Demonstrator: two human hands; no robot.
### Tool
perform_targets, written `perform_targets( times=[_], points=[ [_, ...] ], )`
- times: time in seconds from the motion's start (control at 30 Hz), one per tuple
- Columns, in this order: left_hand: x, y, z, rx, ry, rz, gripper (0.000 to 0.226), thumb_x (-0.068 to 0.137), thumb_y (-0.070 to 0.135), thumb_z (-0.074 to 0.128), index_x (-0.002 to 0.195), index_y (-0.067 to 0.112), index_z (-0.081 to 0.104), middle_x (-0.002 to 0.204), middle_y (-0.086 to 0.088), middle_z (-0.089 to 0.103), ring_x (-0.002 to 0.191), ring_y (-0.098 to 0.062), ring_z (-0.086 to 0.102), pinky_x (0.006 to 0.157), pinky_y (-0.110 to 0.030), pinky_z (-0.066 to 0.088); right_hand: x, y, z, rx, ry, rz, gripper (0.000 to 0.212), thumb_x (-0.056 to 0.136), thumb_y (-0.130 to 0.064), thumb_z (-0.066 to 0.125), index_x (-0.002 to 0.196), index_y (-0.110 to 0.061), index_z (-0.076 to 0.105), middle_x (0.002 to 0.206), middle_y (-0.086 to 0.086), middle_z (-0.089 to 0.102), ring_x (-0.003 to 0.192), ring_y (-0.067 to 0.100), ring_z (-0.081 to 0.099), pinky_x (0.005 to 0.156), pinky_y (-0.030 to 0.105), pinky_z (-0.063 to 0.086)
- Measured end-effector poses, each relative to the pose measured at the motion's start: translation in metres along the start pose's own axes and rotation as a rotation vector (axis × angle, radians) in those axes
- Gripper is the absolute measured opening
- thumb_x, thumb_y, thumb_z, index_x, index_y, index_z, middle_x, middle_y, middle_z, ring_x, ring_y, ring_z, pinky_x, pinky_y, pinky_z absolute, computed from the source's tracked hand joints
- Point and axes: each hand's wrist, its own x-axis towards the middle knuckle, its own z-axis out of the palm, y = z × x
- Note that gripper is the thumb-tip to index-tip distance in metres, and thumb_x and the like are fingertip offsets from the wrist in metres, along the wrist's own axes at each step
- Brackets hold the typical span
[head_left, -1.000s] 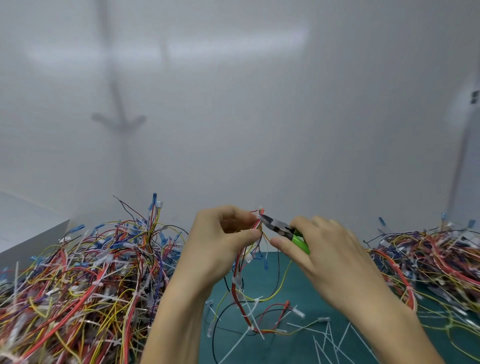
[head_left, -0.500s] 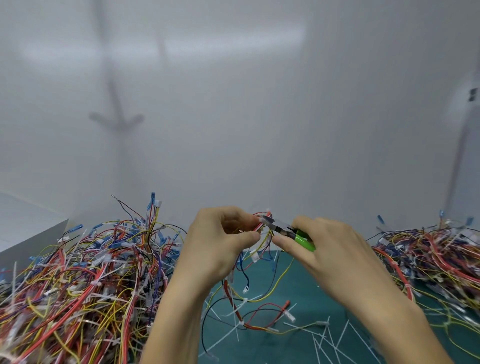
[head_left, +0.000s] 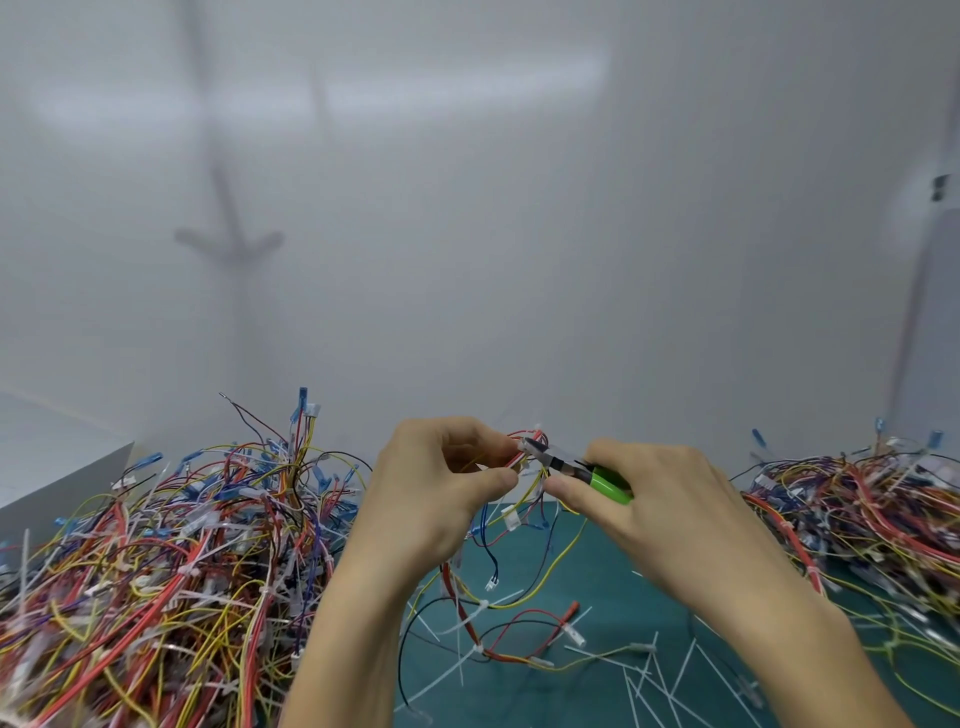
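The person's left hand (head_left: 441, 499) is pinching a wire bundle (head_left: 525, 451) between the thumb and curled fingers. It is holding the bundle up in the air at about six o'clock in my view, just above the green mat (head_left: 587, 696). The right hand (head_left: 670, 512) is wrapping around a pair of cutters (head_left: 569, 466) with green handles. The dark nose of the cutters is pointing toward ten o'clock and touching the top of the bundle, right beside the left fingertips. I cannot tell whether the blades are biting. The two hands are working close together, thumbs nearly meeting.

Red, yellow, blue and black strands of the bundle are hanging down from the left hand, and their ends are trailing on the mat. White cable ties (head_left: 670, 686) are lying scattered on the mat at five o'clock from the hands.

A big pile of wires (head_left: 156, 571) is sitting at eight o'clock from the hands, and a second pile (head_left: 857, 514) is lying at three o'clock. A white box (head_left: 57, 475) is standing behind the left pile at nine o'clock.
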Motion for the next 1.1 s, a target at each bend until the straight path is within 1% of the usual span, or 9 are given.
perform_targets(
  times=[0.17,0.4,0.53,0.67,0.8,0.9,0.97,1.03,1.1],
  points=[
    [0.000,0.000,0.000,0.010,0.001,0.002,0.018,0.077,0.007,0.079,0.078,0.025,0.078,0.075,0.011,0.075,0.074,-0.004,0.070,0.079,-0.031,0.057,0.000,0.001,0.000,-0.020,-0.002,0.004,0.065,0.077,-0.084,0.028,0.078,-0.022,0.049,0.061,-0.002,0.047,0.065,0.013,0.048,0.052,0.024,0.032],
    [0.000,0.001,-0.001,0.021,-0.001,0.007,0.018,0.077,0.006,0.079,0.077,0.025,0.078,0.075,0.010,0.075,0.074,-0.006,0.070,0.081,-0.035,0.058,-0.001,0.000,0.000,-0.004,0.003,0.005,0.064,0.075,-0.085,0.028,0.076,-0.024,0.049,0.059,-0.002,0.047,0.062,0.009,0.047,0.049,0.023,0.029],
    [0.000,0.001,-0.001,0.019,-0.006,0.001,0.018,0.077,0.006,0.079,0.078,0.024,0.078,0.075,0.010,0.075,0.074,-0.006,0.070,0.082,-0.035,0.058,-0.001,0.001,0.001,0.008,0.008,0.006,0.064,0.075,-0.085,0.031,0.080,-0.025,0.052,0.062,-0.001,0.050,0.067,0.016,0.051,0.051,0.023,0.032],
    [0.000,0.001,-0.001,0.019,-0.004,0.000,0.018,0.076,0.006,0.079,0.078,0.024,0.078,0.076,0.009,0.076,0.077,-0.008,0.071,0.083,-0.037,0.059,-0.001,0.001,0.001,0.009,0.012,0.016,0.064,0.075,-0.086,0.033,0.081,-0.025,0.053,0.061,-0.001,0.050,0.068,0.017,0.052,0.051,0.022,0.032],
    [0.000,0.000,-0.001,0.020,0.000,0.011,0.017,0.077,0.009,0.079,0.077,0.026,0.078,0.075,0.011,0.075,0.076,-0.005,0.071,0.079,-0.031,0.058,-0.001,-0.003,0.001,0.030,0.013,0.037,0.061,0.074,-0.086,0.034,0.074,-0.027,0.050,0.057,-0.002,0.047,0.060,0.010,0.046,0.049,0.021,0.029],
    [0.001,-0.001,-0.001,-0.006,0.034,0.007,0.019,0.078,0.008,0.079,0.078,0.026,0.076,0.077,0.009,0.076,0.078,-0.008,0.072,0.079,-0.028,0.057,-0.001,-0.008,0.001,0.068,0.023,0.079,0.064,0.076,-0.084,0.036,0.067,-0.022,0.047,0.055,0.000,0.045,0.058,0.012,0.043,0.051,0.023,0.030],
    [0.002,-0.001,-0.001,-0.062,0.088,-0.005,0.019,0.078,0.005,0.079,0.081,0.024,0.076,0.078,0.008,0.076,0.078,-0.007,0.072,0.077,-0.023,0.056,0.000,-0.011,-0.001,0.146,0.040,0.124,0.063,0.079,-0.079,0.044,0.062,-0.018,0.043,0.051,0.000,0.041,0.055,0.015,0.039,0.051,0.027,0.028],
    [0.002,-0.001,0.000,-0.156,0.146,-0.020,0.022,0.077,0.002,0.078,0.081,0.023,0.074,0.075,0.010,0.076,0.072,0.000,0.069,0.068,-0.012,0.053,0.001,-0.012,-0.004,0.220,0.065,0.164,0.060,0.081,-0.071,0.054,0.059,-0.016,0.041,0.046,0.000,0.039,0.050,0.014,0.033,0.047,0.026,0.025],
    [0.003,-0.001,-0.001,-0.266,0.199,-0.040,0.021,0.078,0.000,0.077,0.084,0.020,0.073,0.073,0.009,0.075,0.068,0.003,0.068,0.062,-0.008,0.049,0.001,-0.011,-0.006,0.290,0.079,0.203,0.054,0.081,-0.063,0.062,0.061,-0.015,0.048,0.047,-0.008,0.046,0.048,0.013,0.034,0.047,0.024,0.031]
  ],
)
